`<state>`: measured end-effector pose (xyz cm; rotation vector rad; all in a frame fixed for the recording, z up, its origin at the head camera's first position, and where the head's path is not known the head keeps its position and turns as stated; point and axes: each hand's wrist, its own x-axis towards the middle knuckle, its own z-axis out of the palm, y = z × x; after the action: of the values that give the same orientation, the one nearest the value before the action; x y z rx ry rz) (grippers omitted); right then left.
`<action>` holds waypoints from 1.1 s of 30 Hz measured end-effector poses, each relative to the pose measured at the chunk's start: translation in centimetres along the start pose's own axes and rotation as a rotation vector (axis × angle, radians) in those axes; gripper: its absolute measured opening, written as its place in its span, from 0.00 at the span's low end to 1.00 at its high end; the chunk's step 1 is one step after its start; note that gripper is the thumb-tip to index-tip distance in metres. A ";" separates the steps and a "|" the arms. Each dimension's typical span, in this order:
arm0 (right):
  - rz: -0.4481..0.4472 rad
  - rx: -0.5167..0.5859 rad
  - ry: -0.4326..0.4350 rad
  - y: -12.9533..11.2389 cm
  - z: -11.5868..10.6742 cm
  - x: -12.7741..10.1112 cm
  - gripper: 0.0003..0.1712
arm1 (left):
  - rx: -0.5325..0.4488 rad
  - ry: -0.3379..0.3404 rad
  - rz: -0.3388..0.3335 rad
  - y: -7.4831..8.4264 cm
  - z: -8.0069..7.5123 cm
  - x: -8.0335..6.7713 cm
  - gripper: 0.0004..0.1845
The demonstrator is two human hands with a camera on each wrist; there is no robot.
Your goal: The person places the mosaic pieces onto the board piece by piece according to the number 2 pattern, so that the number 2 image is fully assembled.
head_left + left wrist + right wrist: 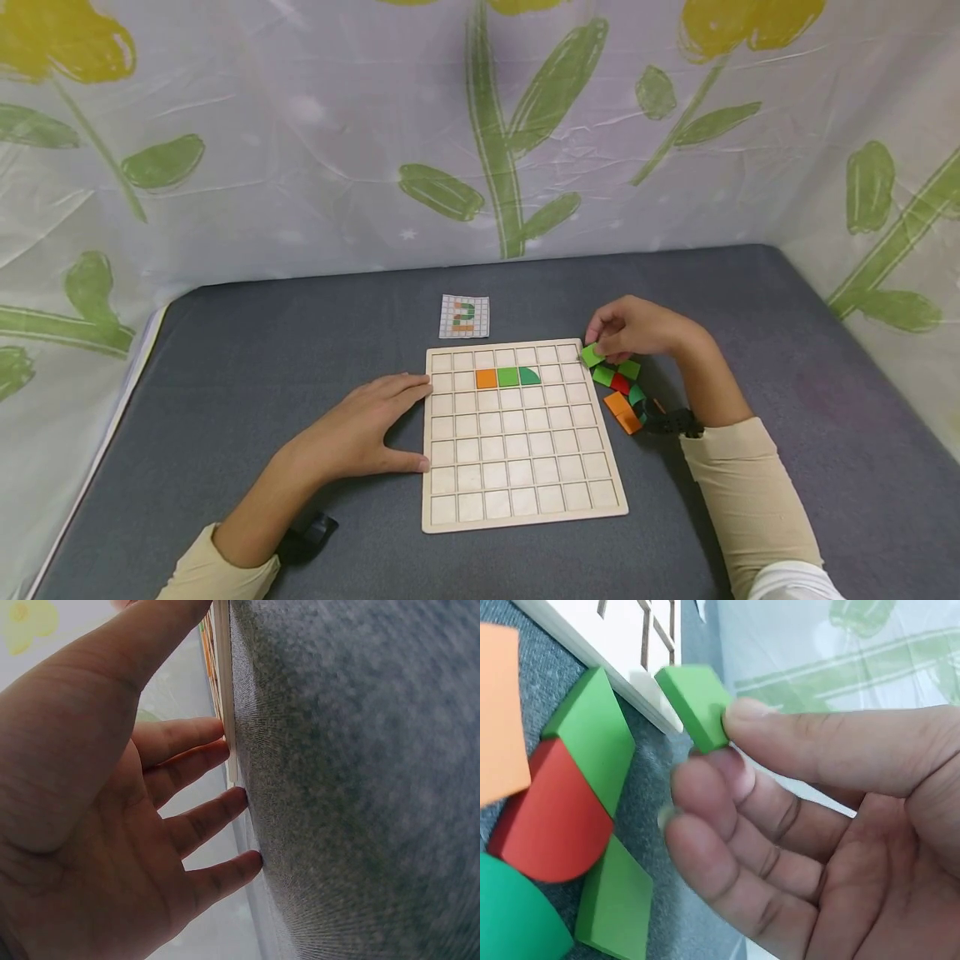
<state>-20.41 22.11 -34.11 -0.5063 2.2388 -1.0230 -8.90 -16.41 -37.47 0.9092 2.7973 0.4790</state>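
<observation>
Between thumb and fingertips my right hand (637,327) pinches a light green square tile (694,701), just off the top right corner of a wooden grid board (517,467). My left hand (363,429) rests with spread, straight fingers against the board's left edge; the left wrist view shows its fingertips (214,735) at the board's side. In the board's second row lie an orange square (486,379), a green square (507,377) and a dark green quarter-round piece (528,377), side by side.
Right of the board lie loose pieces: light green tiles (592,735), a red rounded piece (555,817), a dark green one (514,915) and orange ones (622,412). Behind the board is a small pattern card (464,317) on the grey table (315,325).
</observation>
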 end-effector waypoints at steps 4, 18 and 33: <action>0.026 0.059 -0.016 -0.1 0.2 0.3 0.08 | 0.010 -0.003 -0.004 0.0 0.0 0.1 0.51; 0.051 0.123 -0.062 -0.7 1.3 0.9 0.06 | 0.004 -0.007 -0.011 -0.1 0.2 0.0 0.51; 0.025 0.179 -0.110 -1.6 3.1 1.9 0.07 | 0.014 0.003 -0.006 -0.1 0.2 0.0 0.51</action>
<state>-19.60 18.39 -35.13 -0.4437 2.0295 -1.1420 -8.94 -16.45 -37.73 0.9031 2.8088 0.4611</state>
